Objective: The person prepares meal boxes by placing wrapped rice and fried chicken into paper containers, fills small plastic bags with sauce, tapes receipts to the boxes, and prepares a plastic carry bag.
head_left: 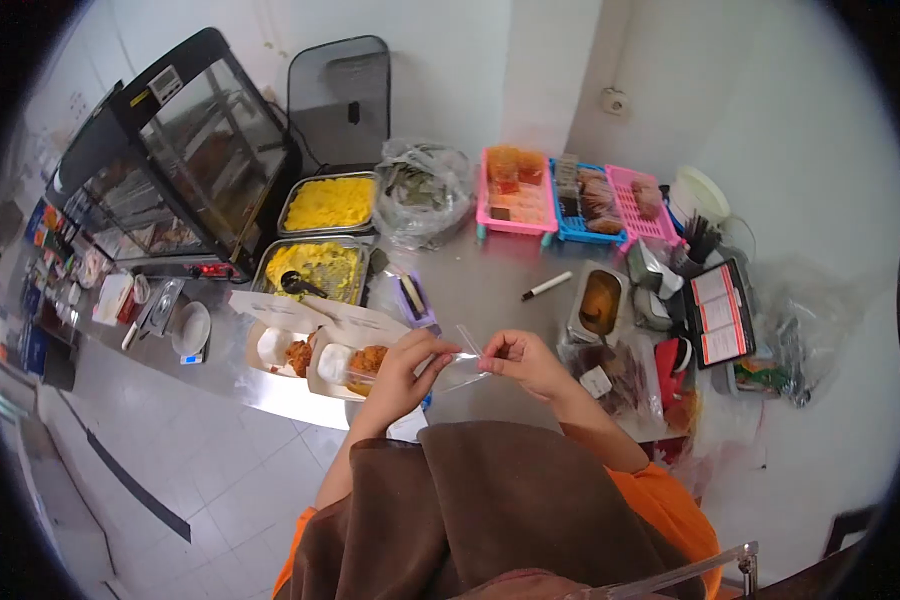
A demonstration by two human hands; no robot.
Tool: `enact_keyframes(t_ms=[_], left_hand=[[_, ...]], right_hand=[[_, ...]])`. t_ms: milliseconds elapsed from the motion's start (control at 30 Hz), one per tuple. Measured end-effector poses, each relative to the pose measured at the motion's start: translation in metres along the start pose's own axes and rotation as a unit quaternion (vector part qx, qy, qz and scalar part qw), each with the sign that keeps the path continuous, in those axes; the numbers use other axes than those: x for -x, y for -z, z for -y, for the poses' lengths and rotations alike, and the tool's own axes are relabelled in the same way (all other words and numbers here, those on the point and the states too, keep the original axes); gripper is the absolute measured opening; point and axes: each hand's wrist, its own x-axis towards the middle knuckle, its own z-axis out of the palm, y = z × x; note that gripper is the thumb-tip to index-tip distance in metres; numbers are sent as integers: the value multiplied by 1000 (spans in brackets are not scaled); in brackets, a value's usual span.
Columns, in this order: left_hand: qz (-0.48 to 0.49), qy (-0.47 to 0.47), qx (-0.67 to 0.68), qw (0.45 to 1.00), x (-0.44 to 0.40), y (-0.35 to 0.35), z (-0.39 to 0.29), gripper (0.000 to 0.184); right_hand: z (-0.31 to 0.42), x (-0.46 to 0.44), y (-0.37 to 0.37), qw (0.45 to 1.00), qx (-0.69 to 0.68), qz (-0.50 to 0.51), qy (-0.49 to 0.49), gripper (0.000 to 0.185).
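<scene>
A small clear plastic bag [460,372] is pinched between my two hands above the steel counter's front part. My left hand [410,366] closes its fingertips on the bag's left side, and my right hand [526,364] grips its right side. Just left of my left hand, an open paper box [322,388] holds a white mound of rice [336,362] and fried chicken [368,364]. Beside it stands a second open box [254,352] with rice [272,346] and chicken [298,354]. Whatever lies inside the bag is too small to tell.
Behind the boxes are two trays of yellow food [315,268] and a glass display case [205,150]. Pink [516,222] and blue [582,236] baskets stand at the back. A marker [547,286], a sauce container [600,302] and a red-white card holder [720,312] are to the right.
</scene>
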Motion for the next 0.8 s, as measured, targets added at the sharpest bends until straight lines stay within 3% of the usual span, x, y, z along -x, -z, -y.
enact_keyframes(t_ms=[100,333,433,500,533,600,700,800], left_hand=[[48,-30,5,998,-9,-7,-13,29],[73,-68,0,995,-24,-22,-22,28],[56,-110,-67,990,-28,-24,-23,27],[18,-181,-183,966,-32,-27,-19,24],[-39,-175,-242,954,-32,-30,-23,22],[-152,-157,-356,909,-32,-42,-35,19],[-45,-81,-154,984,-19,-65,-20,18],[18,87,-17,996,-16,-80,-25,21]], right_hand=[[4,16,5,993,-117,29,-7,7],[-5,32,16,959,-281,15,17,10],[-12,34,24,975,-212,-52,29,11],[-13,35,24,988,-56,-127,73,11],[-14,35,24,982,24,-163,92,11],[-17,34,21,972,41,-191,129,9],[-22,31,16,968,68,-195,145,7],[-23,33,17,968,102,-181,140,9]])
